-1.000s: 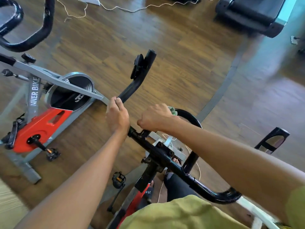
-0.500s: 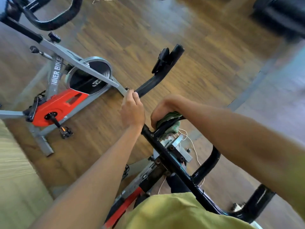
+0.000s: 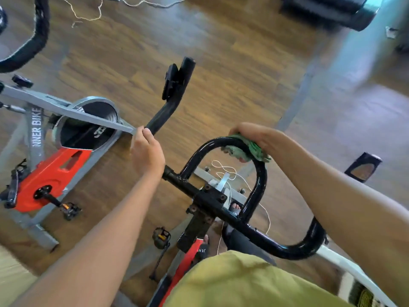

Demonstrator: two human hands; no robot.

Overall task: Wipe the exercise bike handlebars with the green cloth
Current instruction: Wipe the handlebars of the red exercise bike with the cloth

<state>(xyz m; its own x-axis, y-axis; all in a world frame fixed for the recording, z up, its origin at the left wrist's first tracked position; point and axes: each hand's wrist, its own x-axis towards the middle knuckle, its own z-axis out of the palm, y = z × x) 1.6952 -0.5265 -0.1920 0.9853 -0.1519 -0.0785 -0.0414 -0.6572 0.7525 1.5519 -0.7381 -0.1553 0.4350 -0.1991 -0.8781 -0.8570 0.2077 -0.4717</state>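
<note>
1. The right hand has its fingers curled over the green cloth. The cloth is bunched under the palm and pressed onto the top right bend of the centre loop of the handlebars. It drapes over the tube, with its edges poking out below the hand.
2. The left hand grips the left arm of the handlebars, fingers closed round the tube where it bends upward. It appears to be steadying the bike.
3. The step in hand looks like wiping the centre loop. Nothing in view shows which parts are already clean, so it is safest to treat the whole bar as unwiped.
4. To do it well, wrap the cloth right round the tube so the underside gets wiped as well as the top.
5. Slide the cloth along the curve with firm, even pressure. Follow the bend down to the crossbar rather than dabbing at one spot.
6. Mind the white cord lying under the loop, near the bolted clamp. A loose corner of cloth could snag there, so tuck the edges into the palm.
7. The left grip is useful for bracing the bar against the push, but the tube under it will need wiping too.
8. A second bike stands on the wooden floor to the left, well apart.
</note>
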